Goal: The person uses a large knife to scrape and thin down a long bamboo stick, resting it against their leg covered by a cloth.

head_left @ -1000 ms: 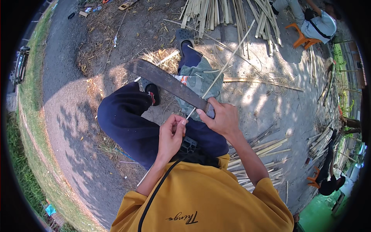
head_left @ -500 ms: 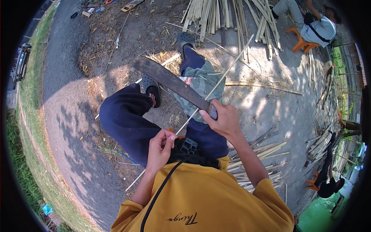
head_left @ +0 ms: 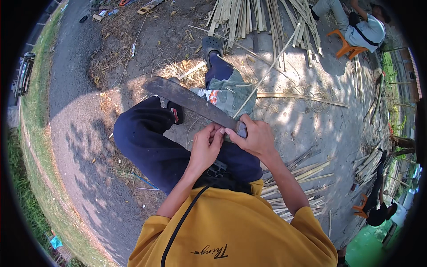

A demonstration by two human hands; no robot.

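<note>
My right hand [head_left: 258,140] is closed round the handle of a machete [head_left: 189,102], whose dark, broad blade points up and to the left over my legs. A thin pale bamboo strip [head_left: 272,66] slants from the upper right down to the blade near the handle. My left hand [head_left: 204,147] pinches at the strip's near end, fingertips touching my right thumb; the end itself is hidden by the fingers. Beneath the blade and strip, a grey-green cloth [head_left: 235,95] lies over my right leg.
Many split bamboo strips [head_left: 242,20] lie fanned out ahead, with another pile [head_left: 307,173] at my right. A flat strip [head_left: 302,97] rests on the ground. At the upper right a person sits on an orange stool [head_left: 344,44]; another person [head_left: 380,213] is far right.
My left hand has moved up and right along the strip to meet my right hand. The strip has shifted up and right, and the blade has tilted slightly flatter.
</note>
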